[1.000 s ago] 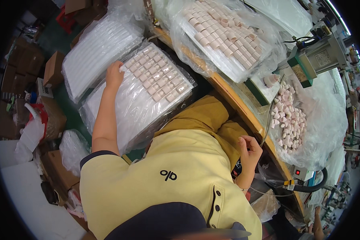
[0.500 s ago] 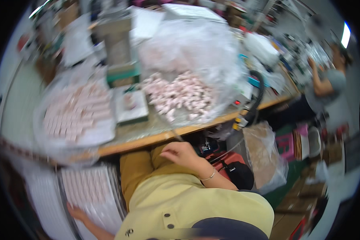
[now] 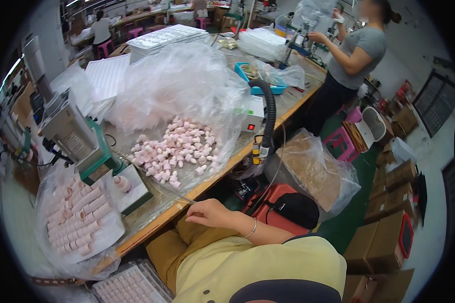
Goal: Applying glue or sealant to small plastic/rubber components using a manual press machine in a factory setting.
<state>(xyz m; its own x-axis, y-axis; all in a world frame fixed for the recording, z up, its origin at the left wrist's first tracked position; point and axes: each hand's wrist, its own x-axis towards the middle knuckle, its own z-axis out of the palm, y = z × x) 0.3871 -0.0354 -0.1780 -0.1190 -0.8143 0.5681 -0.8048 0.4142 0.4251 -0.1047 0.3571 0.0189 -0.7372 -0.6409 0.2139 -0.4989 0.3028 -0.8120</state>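
Note:
My right hand [image 3: 210,213] hovers over my lap just off the table's front edge. Its fingers are loosely curled together and nothing shows in them. A thin grey rod or tube [image 3: 169,193] sticks out over the edge close behind it. My left hand is out of the picture. On the table lies a loose heap of small pale pink caps with white tips [image 3: 174,154]. One pink piece [image 3: 122,184] stands on a white-topped block [image 3: 136,194] beside a green-based bench press [image 3: 96,151]. Left of that, rows of pink cylinders [image 3: 78,222] lie on a white sheet.
Crumpled clear plastic [image 3: 182,86] rises behind the heap. A black ribbed hose [image 3: 269,111] and a white control box [image 3: 253,115] stand at the right. A filled tray [image 3: 129,288] sits low at the left. Another person [image 3: 356,55] works at the far right.
The view has swung left and up, so the table appears turned and the press shows fully. My left hand, earlier at the low tray, has left the picture. The right hand stays curled.

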